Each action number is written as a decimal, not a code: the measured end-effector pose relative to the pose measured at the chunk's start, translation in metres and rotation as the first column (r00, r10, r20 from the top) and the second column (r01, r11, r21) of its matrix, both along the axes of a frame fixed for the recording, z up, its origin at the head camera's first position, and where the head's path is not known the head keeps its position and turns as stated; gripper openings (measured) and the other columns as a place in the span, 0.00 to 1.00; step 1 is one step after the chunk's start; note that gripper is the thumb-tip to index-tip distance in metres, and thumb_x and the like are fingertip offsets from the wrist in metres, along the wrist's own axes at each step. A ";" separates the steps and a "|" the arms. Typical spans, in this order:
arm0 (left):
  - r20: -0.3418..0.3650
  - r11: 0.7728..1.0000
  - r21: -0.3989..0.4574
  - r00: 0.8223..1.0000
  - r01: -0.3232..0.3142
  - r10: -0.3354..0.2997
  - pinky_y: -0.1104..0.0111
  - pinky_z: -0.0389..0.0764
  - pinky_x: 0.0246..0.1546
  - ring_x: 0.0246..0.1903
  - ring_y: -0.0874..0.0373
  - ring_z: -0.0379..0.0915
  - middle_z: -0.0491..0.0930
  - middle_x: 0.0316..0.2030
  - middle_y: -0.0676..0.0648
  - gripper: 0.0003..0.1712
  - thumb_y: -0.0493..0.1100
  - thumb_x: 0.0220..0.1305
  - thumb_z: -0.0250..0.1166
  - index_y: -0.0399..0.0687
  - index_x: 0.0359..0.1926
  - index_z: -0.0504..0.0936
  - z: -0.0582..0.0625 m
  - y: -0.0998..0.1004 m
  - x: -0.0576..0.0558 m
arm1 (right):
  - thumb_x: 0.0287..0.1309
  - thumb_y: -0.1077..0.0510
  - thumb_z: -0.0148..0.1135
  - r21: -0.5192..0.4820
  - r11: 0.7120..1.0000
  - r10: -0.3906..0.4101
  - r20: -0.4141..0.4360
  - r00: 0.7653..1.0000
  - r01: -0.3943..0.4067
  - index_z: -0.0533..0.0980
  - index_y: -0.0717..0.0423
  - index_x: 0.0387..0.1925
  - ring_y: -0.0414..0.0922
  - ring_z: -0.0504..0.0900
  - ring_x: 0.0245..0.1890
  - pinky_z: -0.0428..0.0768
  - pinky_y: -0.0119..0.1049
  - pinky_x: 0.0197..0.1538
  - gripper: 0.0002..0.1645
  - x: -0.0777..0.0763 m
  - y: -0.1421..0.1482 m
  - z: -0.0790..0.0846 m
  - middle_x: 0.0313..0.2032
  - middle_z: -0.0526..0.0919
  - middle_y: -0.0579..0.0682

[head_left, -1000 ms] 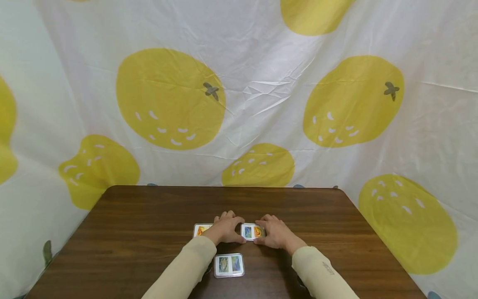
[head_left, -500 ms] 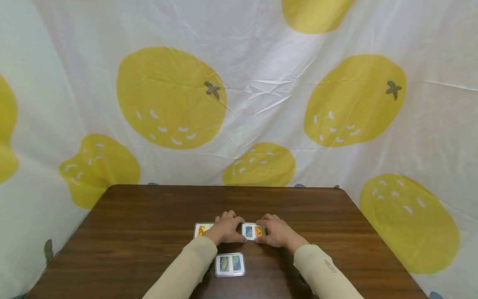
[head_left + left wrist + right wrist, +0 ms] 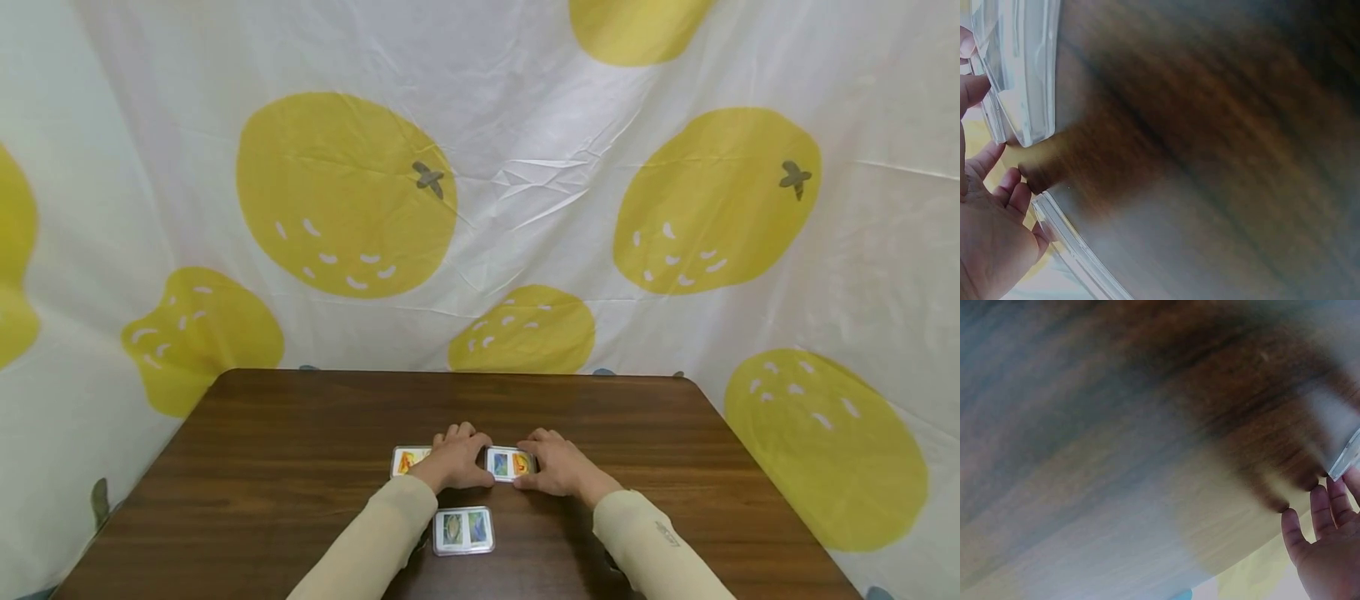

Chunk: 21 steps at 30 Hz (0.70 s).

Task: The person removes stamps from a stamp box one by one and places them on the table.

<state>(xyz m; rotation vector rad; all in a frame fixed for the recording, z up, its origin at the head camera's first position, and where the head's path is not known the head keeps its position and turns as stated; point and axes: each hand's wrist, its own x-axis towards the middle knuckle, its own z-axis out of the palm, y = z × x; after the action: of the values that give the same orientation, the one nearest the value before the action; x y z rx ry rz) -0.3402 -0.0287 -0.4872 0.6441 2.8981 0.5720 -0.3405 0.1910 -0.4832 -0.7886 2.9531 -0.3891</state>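
Observation:
A flat clear plastic case with two small picture cards inside (image 3: 501, 464) lies between my hands, a blue picture on the left and an orange one on the right. My left hand (image 3: 453, 461) holds its left end, thumb at the near corner and forefinger at the far one. The right hand (image 3: 558, 467) grips the right end in the same way. In the right wrist view the case's edge (image 3: 1344, 459) meets my fingertips. A second case, with an orange picture (image 3: 408, 460), is partly hidden behind the left hand. A third case (image 3: 463, 542) lies flat nearer to me.
All the cases lie on a dark brown wooden table (image 3: 315, 425) with rounded far corners. A white cloth printed with yellow fruit (image 3: 345, 200) hangs behind and beside it. In the left wrist view a clear case edge (image 3: 1079, 253) is close to the little finger.

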 end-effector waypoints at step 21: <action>0.024 1.000 -0.002 1.000 0.006 -0.006 0.49 0.60 0.59 0.58 0.47 0.61 0.68 0.56 0.46 0.33 0.57 0.55 0.71 0.52 0.60 0.76 0.003 -0.001 0.000 | 0.54 0.43 0.73 -0.059 0.998 -0.007 0.029 1.000 0.009 0.77 0.56 0.58 0.56 0.72 0.56 0.68 0.64 0.57 0.34 0.000 0.003 0.001 0.55 0.76 0.55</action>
<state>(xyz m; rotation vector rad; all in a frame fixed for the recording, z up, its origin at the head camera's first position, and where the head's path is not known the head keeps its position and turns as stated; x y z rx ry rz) -0.3406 -0.0292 -0.4845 0.6408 2.8735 0.5726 -0.3407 0.1935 -0.4826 -0.7705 2.9319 -0.4865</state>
